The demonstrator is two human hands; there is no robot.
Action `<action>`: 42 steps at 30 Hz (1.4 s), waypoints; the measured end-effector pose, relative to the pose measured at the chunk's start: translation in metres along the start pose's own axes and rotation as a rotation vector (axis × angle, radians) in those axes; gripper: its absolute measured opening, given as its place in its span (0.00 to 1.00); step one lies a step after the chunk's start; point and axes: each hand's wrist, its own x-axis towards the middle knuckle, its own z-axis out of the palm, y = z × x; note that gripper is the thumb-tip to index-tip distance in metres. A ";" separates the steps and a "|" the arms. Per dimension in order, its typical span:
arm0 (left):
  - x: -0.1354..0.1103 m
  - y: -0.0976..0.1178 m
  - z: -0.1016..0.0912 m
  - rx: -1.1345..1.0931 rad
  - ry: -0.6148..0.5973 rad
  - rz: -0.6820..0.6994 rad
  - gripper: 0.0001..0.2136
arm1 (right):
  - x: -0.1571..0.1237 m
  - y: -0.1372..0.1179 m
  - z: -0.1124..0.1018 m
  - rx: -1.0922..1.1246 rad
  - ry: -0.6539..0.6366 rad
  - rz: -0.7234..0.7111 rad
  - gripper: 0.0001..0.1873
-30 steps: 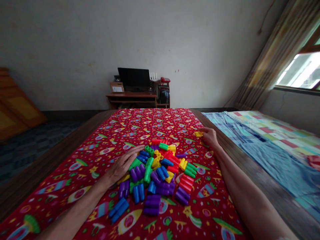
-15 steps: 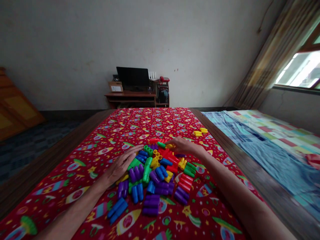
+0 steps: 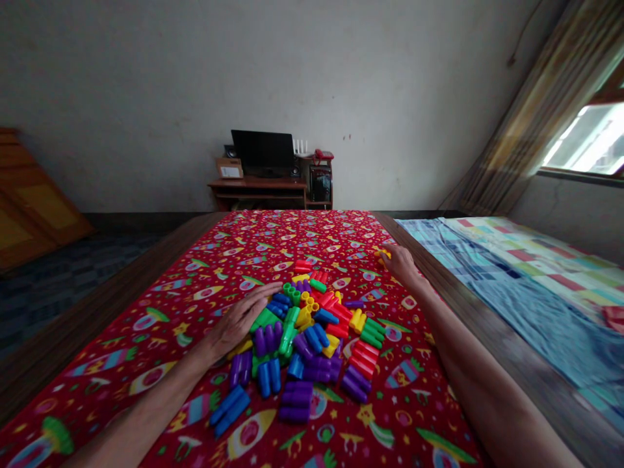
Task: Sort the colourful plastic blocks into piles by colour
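Note:
A heap of plastic building blocks (image 3: 316,368) in purple, blue, green, red and yellow lies on the red patterned cloth (image 3: 185,403). My left hand (image 3: 238,322) rests along the heap's left side, fingers stretched out, touching the blocks there and gripping none. Farther off, near the cloth's right edge, my right hand (image 3: 400,263) has its fingers closed about a yellow block (image 3: 383,255). That hand partly hides the yellow pieces there, so how they touch each other cannot be made out.
The cloth covers a dark wooden table (image 3: 429,286). On the right is a bed with a blue sheet (image 3: 507,312). A desk (image 3: 258,187) with a monitor (image 3: 263,151) stands against the far wall, and a wooden cabinet (image 3: 39,201) is at the left.
My right hand has moved from the far side of the heap, right and away, to the yellow blocks by the cloth's edge. My left hand has stayed nearly still.

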 end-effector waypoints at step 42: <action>-0.001 0.012 -0.002 0.093 0.017 0.065 0.24 | -0.008 -0.069 -0.025 0.636 -1.058 -0.336 0.12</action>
